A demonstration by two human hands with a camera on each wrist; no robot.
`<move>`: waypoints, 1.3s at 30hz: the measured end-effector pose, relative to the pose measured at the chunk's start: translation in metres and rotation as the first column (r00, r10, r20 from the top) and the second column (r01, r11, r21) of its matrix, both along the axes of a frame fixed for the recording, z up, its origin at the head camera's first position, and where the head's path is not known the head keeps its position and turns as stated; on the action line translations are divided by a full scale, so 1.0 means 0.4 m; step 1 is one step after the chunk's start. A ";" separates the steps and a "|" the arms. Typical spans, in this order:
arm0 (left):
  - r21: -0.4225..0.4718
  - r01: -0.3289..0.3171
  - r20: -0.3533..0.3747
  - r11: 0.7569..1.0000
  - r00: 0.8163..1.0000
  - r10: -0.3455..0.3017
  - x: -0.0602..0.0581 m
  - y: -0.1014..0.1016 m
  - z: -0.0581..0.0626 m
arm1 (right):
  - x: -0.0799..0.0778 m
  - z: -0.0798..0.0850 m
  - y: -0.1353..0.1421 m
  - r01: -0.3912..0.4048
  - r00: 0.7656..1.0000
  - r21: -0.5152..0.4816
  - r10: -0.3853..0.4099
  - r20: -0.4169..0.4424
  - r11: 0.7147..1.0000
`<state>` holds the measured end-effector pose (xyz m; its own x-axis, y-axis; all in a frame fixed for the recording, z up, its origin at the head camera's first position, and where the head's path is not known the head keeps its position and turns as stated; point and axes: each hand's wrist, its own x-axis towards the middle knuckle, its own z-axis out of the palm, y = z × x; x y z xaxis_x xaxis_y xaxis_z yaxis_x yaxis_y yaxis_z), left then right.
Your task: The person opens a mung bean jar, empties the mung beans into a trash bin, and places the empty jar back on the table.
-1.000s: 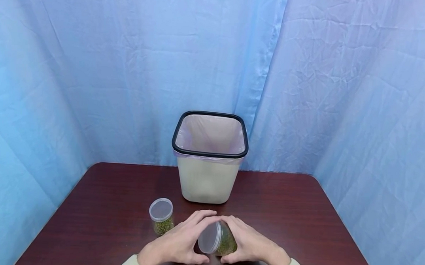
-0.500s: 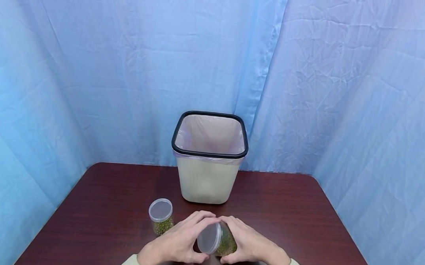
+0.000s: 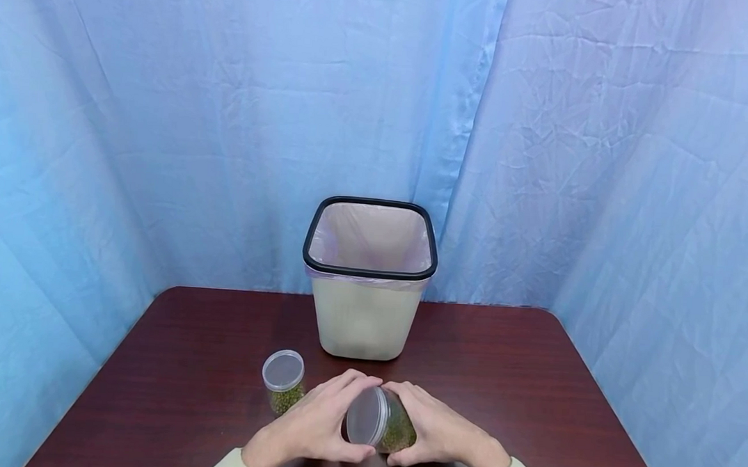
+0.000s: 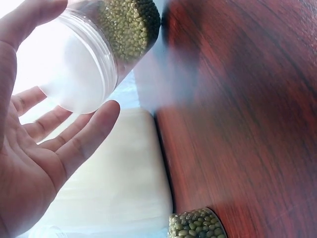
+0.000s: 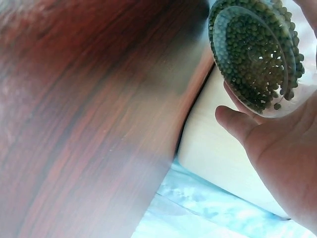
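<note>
A clear plastic jar of green mung beans (image 3: pixel 398 426) is held tilted above the table, its lid (image 3: pixel 363 415) facing left. My left hand (image 3: pixel 316 420) has its thumb and fingers curved round the lid's rim; the left wrist view shows the thumb on one side of the lid (image 4: pixel 81 64) and the fingers on the other. On the jar's body, my right hand (image 3: pixel 443 431) grips with thumb and fingers. The right wrist view shows the jar's base (image 5: pixel 252 59) with beans behind it. A second lidded jar of mung beans (image 3: pixel 287 399) stands upright beside my left hand, partly covered by it.
A cream trash bin (image 3: pixel 364 317) with a black rim and a pale liner stands on the table beyond my hands. The dark red wooden table (image 3: pixel 500 364) is bordered by blue curtains (image 3: pixel 227 150) at the back and sides.
My left hand has shifted slightly on the lid, its thumb moving a little right and up. The right hand and the held jar stay nearly in place. The other jar and bin have not moved.
</note>
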<state>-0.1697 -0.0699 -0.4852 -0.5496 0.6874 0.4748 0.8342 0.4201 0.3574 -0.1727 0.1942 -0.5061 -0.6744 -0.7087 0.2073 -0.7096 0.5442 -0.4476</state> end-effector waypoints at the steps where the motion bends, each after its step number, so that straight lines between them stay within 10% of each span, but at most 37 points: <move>1: -0.001 -0.009 0.012 1.000 1.000 0.009 0.001 0.000 0.000 | 0.001 0.000 0.000 -0.001 1.000 0.000 0.001 -0.004 1.000; 24: -0.037 -0.189 0.364 0.981 0.912 0.189 0.014 0.003 0.007 | -0.006 -0.008 -0.001 -0.005 0.998 -0.025 0.006 0.058 1.000; 39: 0.044 -0.209 0.303 0.977 0.935 0.186 0.026 -0.025 -0.016 | -0.008 -0.001 0.001 -0.015 1.000 -0.014 0.015 0.010 1.000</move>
